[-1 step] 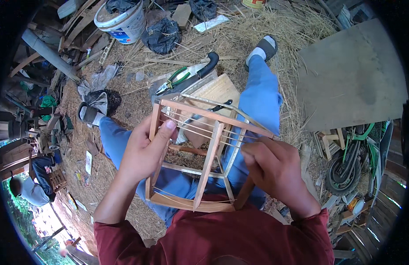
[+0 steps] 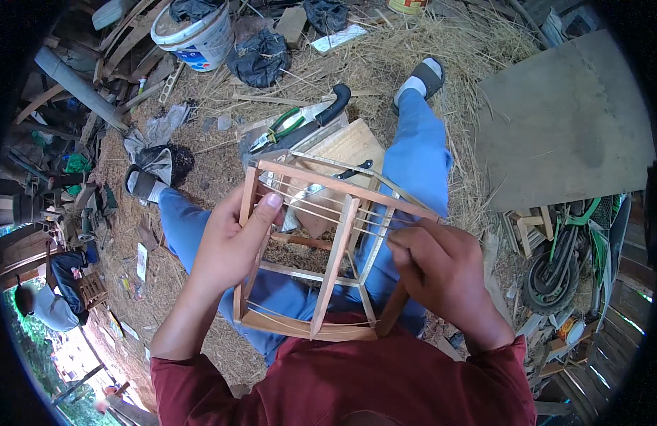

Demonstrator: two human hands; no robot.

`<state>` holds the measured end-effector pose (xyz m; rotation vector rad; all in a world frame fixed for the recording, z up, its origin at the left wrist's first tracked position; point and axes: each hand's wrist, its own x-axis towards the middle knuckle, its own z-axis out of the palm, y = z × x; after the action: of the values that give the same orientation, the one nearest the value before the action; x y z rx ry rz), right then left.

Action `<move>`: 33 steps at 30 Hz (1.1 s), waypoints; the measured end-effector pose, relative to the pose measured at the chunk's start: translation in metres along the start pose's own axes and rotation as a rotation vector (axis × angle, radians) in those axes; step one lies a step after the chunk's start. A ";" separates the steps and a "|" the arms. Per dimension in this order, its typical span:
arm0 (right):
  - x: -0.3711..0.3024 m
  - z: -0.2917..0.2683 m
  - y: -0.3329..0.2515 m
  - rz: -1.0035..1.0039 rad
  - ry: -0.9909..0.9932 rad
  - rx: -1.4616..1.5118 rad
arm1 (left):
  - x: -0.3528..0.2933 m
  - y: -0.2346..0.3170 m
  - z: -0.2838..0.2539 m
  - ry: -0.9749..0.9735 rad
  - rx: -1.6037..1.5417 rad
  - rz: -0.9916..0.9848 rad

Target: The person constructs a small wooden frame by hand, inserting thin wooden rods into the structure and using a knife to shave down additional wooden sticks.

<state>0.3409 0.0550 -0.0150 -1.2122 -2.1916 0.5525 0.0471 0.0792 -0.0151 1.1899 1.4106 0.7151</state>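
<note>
A small wooden frame (image 2: pixel 335 263) with slim bars rests over my lap, tilted toward me. Several thin strips (image 2: pixel 311 204) run across its upper part, passing a middle upright. My left hand (image 2: pixel 236 238) is closed round the left post, its thumb pressed by the strips' left ends. At the frame's right corner my right hand (image 2: pixel 442 266) is curled, fingers pinched near the strips' right ends; whatever lies between those fingertips is hidden. Beyond the frame, green-handled pliers (image 2: pixel 279 131) and a black-handled tool (image 2: pixel 335 105) lie on wooden blocks. A blade with a dark handle (image 2: pixel 353 169) shows partly behind the top bar.
A wooden board (image 2: pixel 357 142) lies between my legs on straw-strewn ground. A white bucket (image 2: pixel 193 42) and black plastic bags (image 2: pixel 259 57) are at the far left. To the right are a large flat sheet (image 2: pixel 566 121) and a wheel (image 2: pixel 550 280). Another person (image 2: pixel 55 305) sits far left.
</note>
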 end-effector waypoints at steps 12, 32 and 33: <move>-0.005 0.001 -0.002 -0.026 0.134 -0.062 | -0.002 -0.001 0.002 0.031 -0.017 0.007; -0.032 0.003 0.007 0.090 0.263 -0.027 | -0.009 0.000 0.008 0.505 0.437 0.593; -0.036 0.002 0.009 0.104 0.285 -0.006 | -0.010 0.007 0.008 0.491 0.425 0.600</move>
<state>0.3602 0.0289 -0.0322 -1.3264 -1.9018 0.3873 0.0554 0.0706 -0.0071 1.9055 1.6689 1.2237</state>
